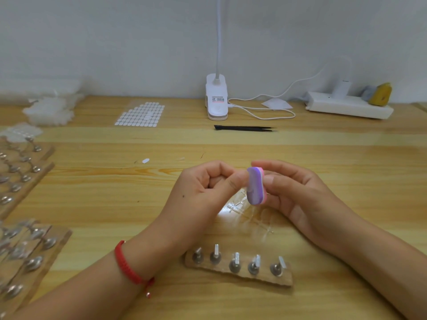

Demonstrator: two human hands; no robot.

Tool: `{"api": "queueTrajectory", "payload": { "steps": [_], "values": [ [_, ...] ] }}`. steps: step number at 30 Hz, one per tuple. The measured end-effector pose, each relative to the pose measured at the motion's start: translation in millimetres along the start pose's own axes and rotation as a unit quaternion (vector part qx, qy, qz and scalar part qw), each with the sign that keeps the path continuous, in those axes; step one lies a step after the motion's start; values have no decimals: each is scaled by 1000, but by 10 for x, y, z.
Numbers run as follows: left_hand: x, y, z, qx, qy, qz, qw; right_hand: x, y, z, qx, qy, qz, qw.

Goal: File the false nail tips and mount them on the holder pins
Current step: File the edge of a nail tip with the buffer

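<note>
My right hand (298,195) holds a small purple and pink nail file block (256,185) upright between thumb and fingers. My left hand (205,188) pinches its fingertips against the purple face of the block; the nail tip between them is too small to make out. Beneath the hands lies a clear plastic sprue of nail tips (247,213) on the table. Nearer to me sits a wooden holder strip (238,272) with several metal pins, each carrying a small white pad.
More wooden holder strips with pins (25,250) line the left edge. A sheet of white adhesive pads (141,114), a clip lamp (216,98) with cable, black tweezers (245,128) and a white power strip (349,106) lie at the back. A loose white pad (145,160) lies mid-table.
</note>
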State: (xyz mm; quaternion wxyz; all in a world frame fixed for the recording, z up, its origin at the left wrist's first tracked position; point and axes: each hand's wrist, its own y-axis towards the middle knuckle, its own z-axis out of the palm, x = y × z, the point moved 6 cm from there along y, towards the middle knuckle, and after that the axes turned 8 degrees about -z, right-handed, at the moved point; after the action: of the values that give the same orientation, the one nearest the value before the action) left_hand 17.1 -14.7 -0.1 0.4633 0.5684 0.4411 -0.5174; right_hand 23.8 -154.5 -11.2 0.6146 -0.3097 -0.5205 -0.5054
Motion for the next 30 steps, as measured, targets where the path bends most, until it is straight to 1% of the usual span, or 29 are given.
{"api": "queueTrajectory", "payload": {
  "steps": [6, 8, 10, 11, 14, 16, 19, 21, 24, 26, 28, 30],
  "values": [
    [-15, 22, -86, -57, -23, 8, 998, -12, -20, 38, 35, -36, 9, 999],
    [-15, 30, -112, -67, -33, 7, 997, -13, -6, 5, 11, -17, 4, 1000],
    [-15, 29, -100, -59, -36, 8, 998, -12, 11, -55, -31, 26, -2, 999],
    [-16, 26, -83, -50, -35, 9, 998, -13, 17, -66, -37, 35, -6, 999],
    [-14, 23, -54, -36, -27, 10, 999, -1, 10, -14, -1, 2, -22, 1000],
    [3, 37, -72, -44, -20, 10, 999, 4, -4, 21, 30, -28, -26, 999],
    [12, 51, -98, -58, -31, 7, 998, 11, -15, 42, 55, -37, -24, 998],
    [5, 50, -103, -60, -36, 3, 998, 8, -1, 23, 34, -26, -26, 999],
    [-8, 42, -75, -38, -42, -1, 998, -2, 30, -65, -26, 36, -19, 999],
    [-7, 36, -61, -31, -50, -9, 998, -6, 40, -83, -33, 48, -15, 998],
    [-2, 44, -59, -25, -54, -17, 998, -6, 34, -56, -18, 20, -22, 999],
    [17, 50, -51, -19, -45, -14, 999, -6, 15, 1, 12, -30, -32, 999]
  ]
}}
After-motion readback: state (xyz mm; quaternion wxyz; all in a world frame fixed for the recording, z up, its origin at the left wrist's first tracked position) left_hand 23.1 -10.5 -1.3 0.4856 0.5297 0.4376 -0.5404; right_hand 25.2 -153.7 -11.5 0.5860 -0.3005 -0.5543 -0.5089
